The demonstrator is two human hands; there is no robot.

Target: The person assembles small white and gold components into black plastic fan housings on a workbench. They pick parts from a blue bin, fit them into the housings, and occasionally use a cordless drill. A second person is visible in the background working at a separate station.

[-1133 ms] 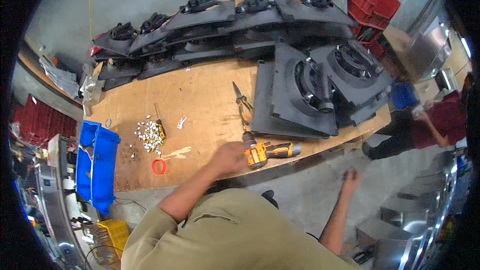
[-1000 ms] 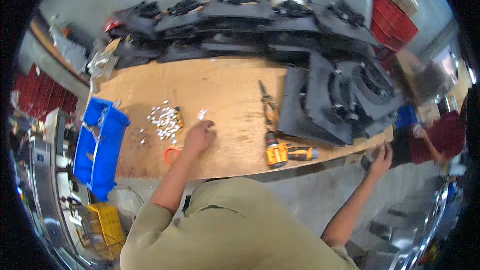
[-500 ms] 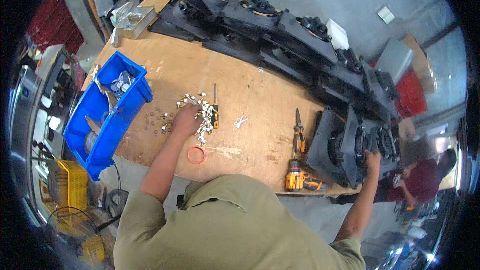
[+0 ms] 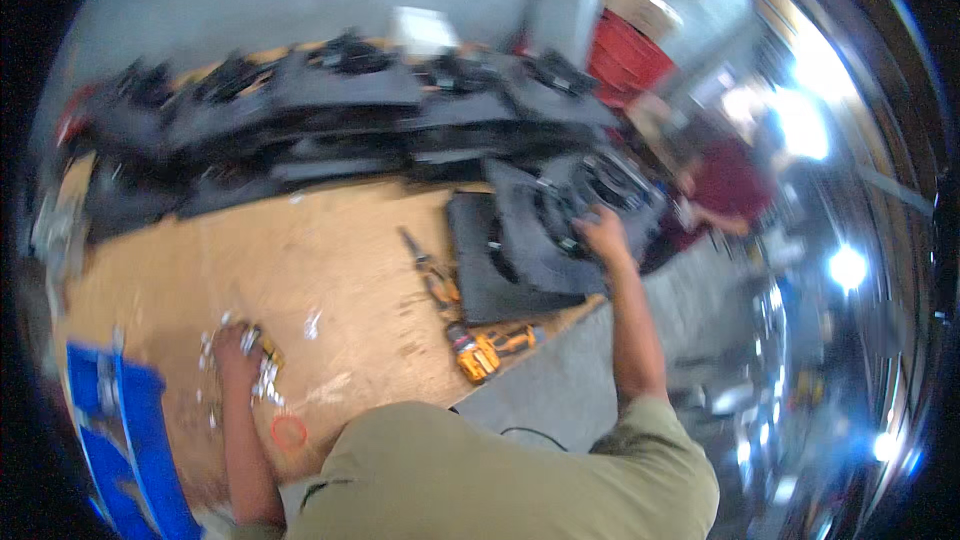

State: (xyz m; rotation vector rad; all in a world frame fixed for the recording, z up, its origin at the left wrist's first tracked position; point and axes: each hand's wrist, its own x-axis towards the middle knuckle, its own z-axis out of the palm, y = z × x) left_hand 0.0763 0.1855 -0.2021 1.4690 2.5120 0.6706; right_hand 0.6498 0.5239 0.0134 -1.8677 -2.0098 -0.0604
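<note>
My left hand [image 4: 238,348] is over a pile of small white-tipped brass fittings [image 4: 266,380] on the wooden table; its fingers are smeared, so I cannot see what they hold. Reaching forward to the right, my right hand [image 4: 604,232] has its fingers closed on the round black part of a square black panel [image 4: 535,258]. That panel tilts over another black panel [image 4: 475,297] at the table's right edge. A screwdriver with a yellow and black handle [image 4: 270,344] lies beside my left hand. Motion blurs the whole view.
An orange cordless drill [image 4: 478,352] and pliers [image 4: 436,280] lie left of the panels. Stacked black panels [image 4: 345,90] line the far side. A red ring [image 4: 289,431] and a blue bin [image 4: 130,440] are at the near left. A person in dark red [image 4: 735,180] is beyond the right edge.
The view has swung to the right. The black panel at my right hand now leans over more and has separated from the one beside it. My left hand stays at the fittings.
</note>
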